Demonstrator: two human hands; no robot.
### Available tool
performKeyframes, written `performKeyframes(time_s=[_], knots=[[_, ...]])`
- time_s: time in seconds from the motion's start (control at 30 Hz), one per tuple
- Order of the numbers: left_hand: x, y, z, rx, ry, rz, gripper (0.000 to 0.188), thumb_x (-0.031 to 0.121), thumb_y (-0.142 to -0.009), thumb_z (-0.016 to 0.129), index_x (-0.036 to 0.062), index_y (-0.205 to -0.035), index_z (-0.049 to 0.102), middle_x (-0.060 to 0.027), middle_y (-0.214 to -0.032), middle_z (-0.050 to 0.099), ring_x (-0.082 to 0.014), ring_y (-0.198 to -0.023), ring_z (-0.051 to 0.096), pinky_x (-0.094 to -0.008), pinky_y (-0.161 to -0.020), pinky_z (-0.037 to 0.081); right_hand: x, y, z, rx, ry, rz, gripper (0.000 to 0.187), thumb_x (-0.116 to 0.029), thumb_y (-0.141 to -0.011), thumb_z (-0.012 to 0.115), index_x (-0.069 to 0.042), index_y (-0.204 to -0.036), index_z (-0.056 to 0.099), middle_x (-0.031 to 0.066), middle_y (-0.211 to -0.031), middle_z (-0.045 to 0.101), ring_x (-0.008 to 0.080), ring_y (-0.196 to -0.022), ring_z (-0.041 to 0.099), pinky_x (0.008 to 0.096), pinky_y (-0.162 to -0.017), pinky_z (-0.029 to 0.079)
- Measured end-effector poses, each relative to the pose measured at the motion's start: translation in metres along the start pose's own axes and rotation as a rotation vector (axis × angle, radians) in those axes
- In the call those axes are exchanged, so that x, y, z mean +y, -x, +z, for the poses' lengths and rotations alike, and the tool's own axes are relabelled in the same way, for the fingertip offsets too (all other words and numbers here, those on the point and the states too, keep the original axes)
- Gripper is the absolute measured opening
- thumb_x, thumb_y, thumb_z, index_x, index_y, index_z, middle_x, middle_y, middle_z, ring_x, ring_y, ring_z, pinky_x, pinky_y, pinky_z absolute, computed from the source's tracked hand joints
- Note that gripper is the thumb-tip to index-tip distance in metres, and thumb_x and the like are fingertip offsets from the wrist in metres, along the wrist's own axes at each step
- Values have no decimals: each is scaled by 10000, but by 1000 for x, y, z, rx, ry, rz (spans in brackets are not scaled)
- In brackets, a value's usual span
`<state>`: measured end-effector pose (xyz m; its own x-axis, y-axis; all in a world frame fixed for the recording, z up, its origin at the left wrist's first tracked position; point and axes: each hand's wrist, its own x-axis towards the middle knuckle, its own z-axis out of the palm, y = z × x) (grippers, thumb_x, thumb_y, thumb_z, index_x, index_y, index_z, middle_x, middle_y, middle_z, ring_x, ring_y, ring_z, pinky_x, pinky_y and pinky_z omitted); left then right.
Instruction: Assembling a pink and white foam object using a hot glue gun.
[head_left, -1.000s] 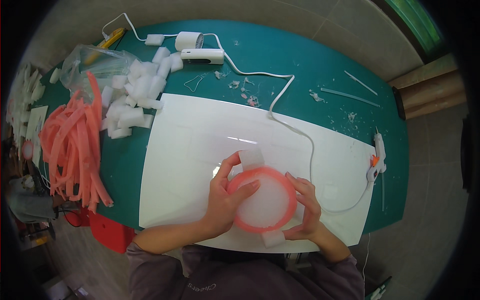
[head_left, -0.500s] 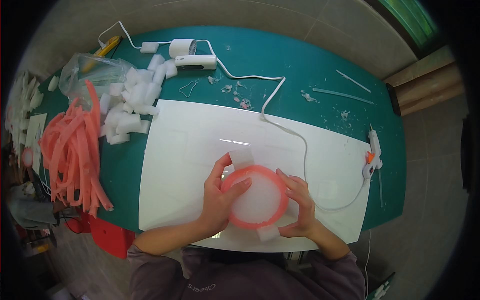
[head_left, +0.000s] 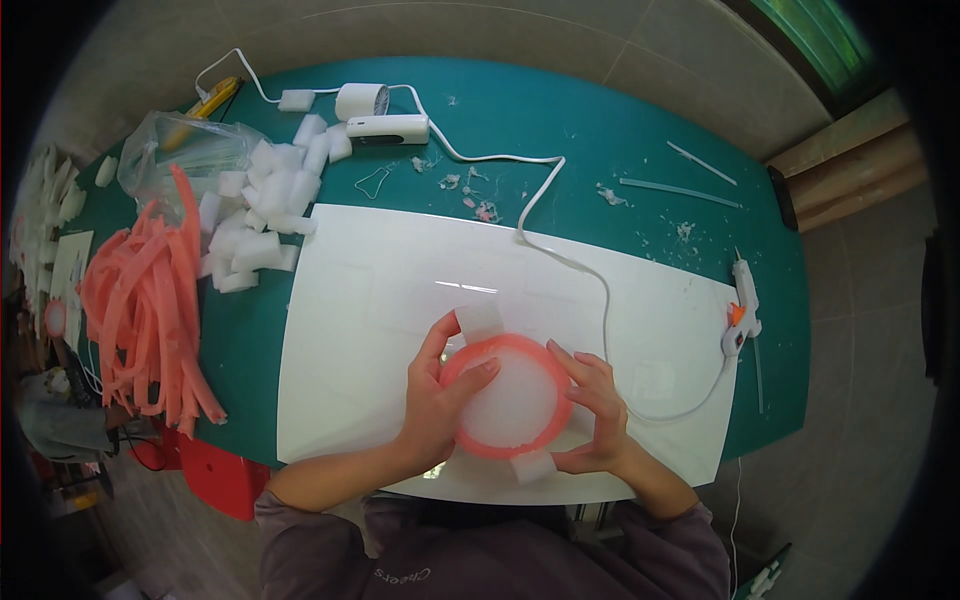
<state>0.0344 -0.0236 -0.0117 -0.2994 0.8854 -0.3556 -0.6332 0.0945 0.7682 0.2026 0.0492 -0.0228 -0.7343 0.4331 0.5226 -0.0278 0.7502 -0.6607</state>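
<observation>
Head view: the left hand (head_left: 430,402) pinches the disc (head_left: 512,405), thumb on its face; the right hand (head_left: 606,418) holds its rim, thumb at the near block (head_left: 533,466). It is over the board (head_left: 350,340), face up; being round, it has no long axis, but its blocks line up from far-left to near-right. Perhaps uneven thumb pressure could loosen one.

Round white disc with pink rim (head_left: 515,408): matt, foam-like
Rectangular white board (head_left: 380,320): smooth, glossy
Long pink strips (head_left: 150,290): matt foam look
Clear bag (head_left: 150,152): shiny, crinkled plastic
</observation>
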Motion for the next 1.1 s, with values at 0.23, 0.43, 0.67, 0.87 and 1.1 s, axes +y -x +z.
performKeyframes(time_s=[0.23,0.43,0.67,0.87,1.1], knots=[[-2,0,0,-5,8,-13,534,53,-747,559,26,-1206,288,-124,-993,524,-170,-875,547,-292,-730,474,-1,0,1,25,-18,2,686,-298,-531,753,-64,-1063,388,297,-1150,421,349,-1027,480,425,-861,328],[-1,0,-1,-22,-6,-6,532,51,-749,558,15,-1207,291,-122,-1011,516,-170,-889,540,-288,-743,466,0,1,2,34,-22,-3,676,-306,-531,753,-60,-1051,399,297,-1151,421,348,-1026,479,425,-853,337],[-2,-1,-1,-37,-7,15,529,45,-745,557,6,-1205,298,-111,-1061,483,-166,-936,515,-286,-768,454,1,1,2,32,-19,-14,665,-295,-526,752,-60,-1043,405,299,-1153,418,352,-1028,477,422,-850,338],[-1,0,-1,-23,-19,9,520,47,-745,557,1,-1199,307,-104,-1081,465,-165,-944,510,-285,-770,453,1,1,1,19,-11,-16,672,-291,-517,756,-75,-1046,403,295,-1155,419,348,-1025,479,423,-854,330],[-2,0,-1,-32,-42,34,499,41,-744,552,-6,-1185,321,-101,-1084,458,-166,-932,515,-282,-750,463,-1,2,2,34,14,-27,647,-290,-517,761,-79,-1023,418,290,-1155,421,345,-1024,481,420,-854,330]])
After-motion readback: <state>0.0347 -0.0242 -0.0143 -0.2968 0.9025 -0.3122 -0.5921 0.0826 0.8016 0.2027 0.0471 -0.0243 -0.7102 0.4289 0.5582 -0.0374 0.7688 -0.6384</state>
